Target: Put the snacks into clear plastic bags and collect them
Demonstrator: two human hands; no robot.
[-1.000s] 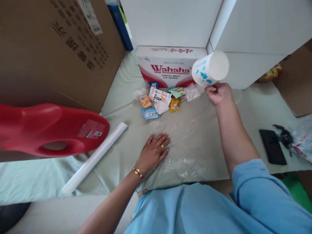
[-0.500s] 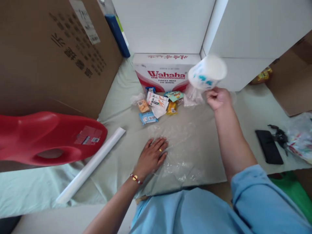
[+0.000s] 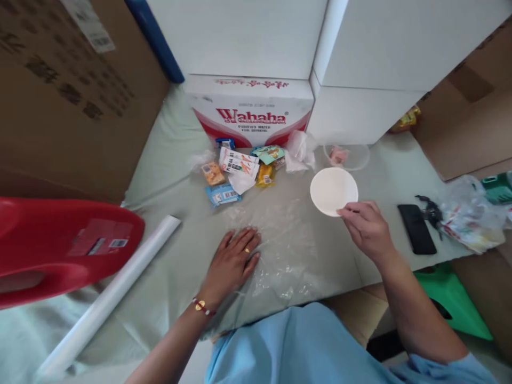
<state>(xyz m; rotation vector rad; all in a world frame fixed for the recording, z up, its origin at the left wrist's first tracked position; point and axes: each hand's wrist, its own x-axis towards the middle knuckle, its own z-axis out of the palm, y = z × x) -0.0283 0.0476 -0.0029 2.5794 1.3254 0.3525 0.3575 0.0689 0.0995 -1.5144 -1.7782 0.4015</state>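
My right hand (image 3: pixel 366 228) pinches the rim of a white paper cup (image 3: pixel 333 191), whose round white end faces the camera above the table. My left hand (image 3: pixel 234 261) lies flat, fingers spread, on a sheet of clear plastic film (image 3: pixel 288 250) spread over the pale green table cover (image 3: pixel 176 186). A pile of small snack packets (image 3: pixel 240 168) lies behind the film, in front of a red and white Wahaha carton (image 3: pixel 250 109).
A white roll (image 3: pixel 112 298) lies at the left beside a red plastic jug (image 3: pixel 60 242). A large brown carton (image 3: pixel 60 90) stands behind it. A clear lidded cup (image 3: pixel 346 156), a black phone (image 3: pixel 417 236), keys (image 3: pixel 430 209) and a plastic bag (image 3: pixel 468 216) lie at the right.
My right hand has brought the cup down and nearer, from high by the Wahaha carton to just above the film's right edge. My left hand has stayed flat on the film.
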